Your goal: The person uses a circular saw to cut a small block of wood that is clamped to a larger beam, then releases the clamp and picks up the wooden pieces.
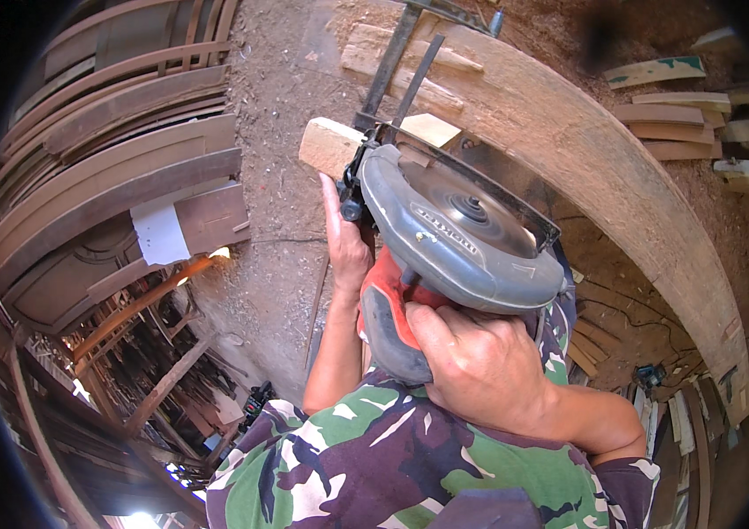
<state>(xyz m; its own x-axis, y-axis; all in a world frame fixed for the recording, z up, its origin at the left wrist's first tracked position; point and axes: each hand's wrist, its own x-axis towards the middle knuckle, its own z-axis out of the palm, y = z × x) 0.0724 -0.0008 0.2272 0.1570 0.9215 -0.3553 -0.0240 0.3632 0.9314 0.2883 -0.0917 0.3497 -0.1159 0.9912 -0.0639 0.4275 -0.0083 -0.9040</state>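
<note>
A grey and red circular saw (445,238) is held up close to the camera, its round blade guard and blade facing me. My right hand (471,361) is shut around its red and grey rear handle. My left hand (344,238) lies flat against the saw's left side, fingers up, near the front knob. Just beyond the saw sits a pale wood block (330,145) against a large curved wooden arch piece (604,167). Two dark metal bars of a clamp (396,70) rise past the block.
Curved dark wooden mouldings (119,141) are stacked at the left. Sawdust covers the ground (277,106). Short planks (666,115) lie at the upper right. My camouflage shirt (410,467) fills the bottom. A small tool (650,376) lies under the arch.
</note>
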